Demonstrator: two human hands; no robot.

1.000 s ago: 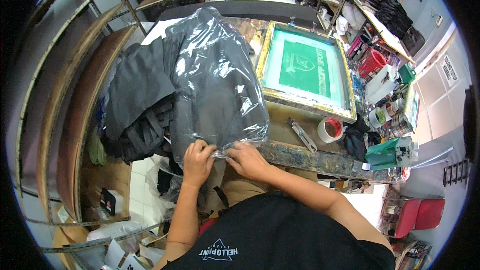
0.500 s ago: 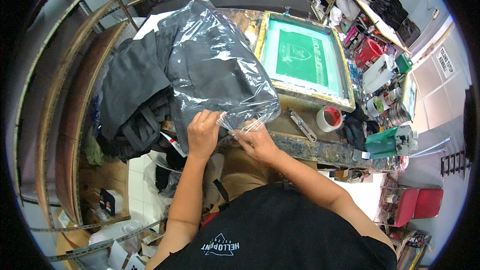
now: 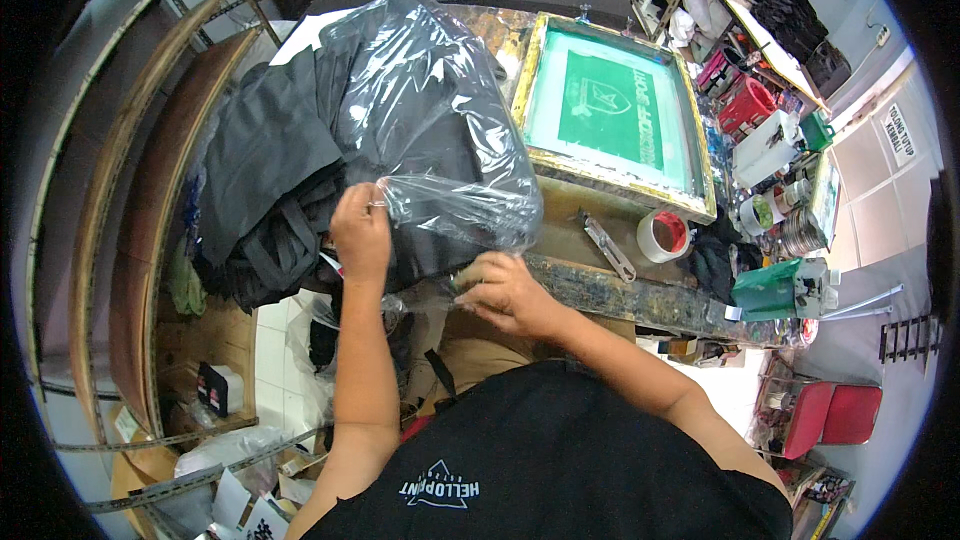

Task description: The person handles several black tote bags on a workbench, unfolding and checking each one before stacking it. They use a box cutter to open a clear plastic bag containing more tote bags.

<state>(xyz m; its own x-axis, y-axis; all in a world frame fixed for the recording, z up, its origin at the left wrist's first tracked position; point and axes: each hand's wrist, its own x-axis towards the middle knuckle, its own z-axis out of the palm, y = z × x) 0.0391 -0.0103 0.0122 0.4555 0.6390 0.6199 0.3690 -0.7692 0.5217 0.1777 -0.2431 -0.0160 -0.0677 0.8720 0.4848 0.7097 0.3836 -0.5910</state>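
A clear plastic bag (image 3: 440, 130) lies on the table in front of me, with folded black fabric inside it. My left hand (image 3: 362, 230) is closed, pinching the bag's loose plastic at its near left side. At the bag's near edge, my right hand (image 3: 512, 292) has curled fingers closed on the thin plastic, slightly blurred. Film stretches low between the two hands. Left of the bag, a loose pile of black fabric bags (image 3: 265, 150) with handles hangs over the table edge.
A screen-printing frame (image 3: 615, 105) with green mesh lies right of the bag. Near it are a utility knife (image 3: 607, 245) and a white tub (image 3: 662, 236) with red inside. Bottles and cans crowd the right side. Wooden shelves (image 3: 175, 230) stand at left, a red chair (image 3: 850, 413) at lower right.
My left hand has moved left and up, drawing the plastic out sideways. My right hand has shifted slightly down. The gathered bag mouth is now spread wider.
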